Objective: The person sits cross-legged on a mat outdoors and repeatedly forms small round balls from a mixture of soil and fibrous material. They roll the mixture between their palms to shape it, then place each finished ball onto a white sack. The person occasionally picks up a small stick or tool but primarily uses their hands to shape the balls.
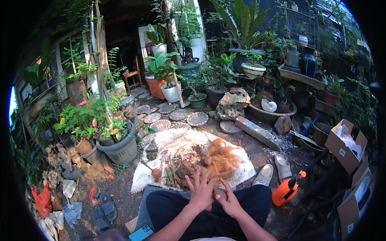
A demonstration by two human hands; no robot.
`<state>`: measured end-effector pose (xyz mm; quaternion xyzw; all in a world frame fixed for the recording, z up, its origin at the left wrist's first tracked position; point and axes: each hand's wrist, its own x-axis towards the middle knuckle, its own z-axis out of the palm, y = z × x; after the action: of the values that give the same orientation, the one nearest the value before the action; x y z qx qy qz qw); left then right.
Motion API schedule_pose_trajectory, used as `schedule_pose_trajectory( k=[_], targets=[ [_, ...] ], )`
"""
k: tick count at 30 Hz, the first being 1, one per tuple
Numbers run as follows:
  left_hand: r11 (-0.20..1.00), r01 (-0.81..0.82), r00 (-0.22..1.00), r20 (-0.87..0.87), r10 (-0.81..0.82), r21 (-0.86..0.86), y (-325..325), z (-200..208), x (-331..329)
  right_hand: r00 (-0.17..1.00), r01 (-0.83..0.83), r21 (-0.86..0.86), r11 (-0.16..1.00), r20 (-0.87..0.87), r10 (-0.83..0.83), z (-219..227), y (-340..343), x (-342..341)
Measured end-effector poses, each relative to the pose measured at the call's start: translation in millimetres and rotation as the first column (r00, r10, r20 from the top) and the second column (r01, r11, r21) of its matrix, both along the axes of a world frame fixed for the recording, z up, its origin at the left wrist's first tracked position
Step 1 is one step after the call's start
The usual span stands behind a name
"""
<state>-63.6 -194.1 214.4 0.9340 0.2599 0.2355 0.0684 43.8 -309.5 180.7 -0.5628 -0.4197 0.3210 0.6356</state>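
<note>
My left hand (pixel 200 190) is over my lap with its fingers stretched and spread, close against a brown earthy lump (pixel 219 193). My right hand (pixel 230 203) curls around that lump from the right, thumb along its side. Just beyond lies a white woven sack (pixel 142 182) spread on the ground. It bears dark loose soil (pixel 188 168), a heap of orange-brown coconut fibre (pixel 222 160) and some narrow-leaved plants (pixel 171 175). A round brown ball with a stem (pixel 156 173) rests at the sack's left side.
An orange spray bottle (pixel 286 192) stands right of my knee, near a pair of pale slides (pixel 264 175). Dark sandals (pixel 107 207) and a blue phone (pixel 140 233) lie left. Cardboard boxes (pixel 346 154) line the right; a concrete beam (pixel 257 132) and potted plants (pixel 118 144) lie farther off.
</note>
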Motion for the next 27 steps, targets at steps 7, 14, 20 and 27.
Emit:
schedule_pose_trajectory(
  k=[7,14,20,27],
  targets=[
    [0.996,0.002,0.972,0.234,0.019,-0.088,-6.3,6.0,-17.2,0.971,0.025,0.301,0.953,-0.235,0.049,2.4,-2.2,12.5],
    [0.943,0.096,0.951,0.308,0.007,-0.32,6.5,-6.9,-32.2,0.928,0.151,0.483,0.863,-0.37,0.045,47.9,-23.6,57.0],
    [0.856,0.237,0.903,0.43,-0.02,-0.458,-0.1,-23.1,-32.7,0.928,0.251,0.509,0.823,-0.37,-0.054,58.7,-32.1,57.7],
    [0.795,0.3,0.89,0.454,-0.035,-0.527,-1.3,-39.0,-35.0,0.955,0.193,0.472,0.86,-0.293,-0.054,59.3,-32.2,56.0]
  ],
)
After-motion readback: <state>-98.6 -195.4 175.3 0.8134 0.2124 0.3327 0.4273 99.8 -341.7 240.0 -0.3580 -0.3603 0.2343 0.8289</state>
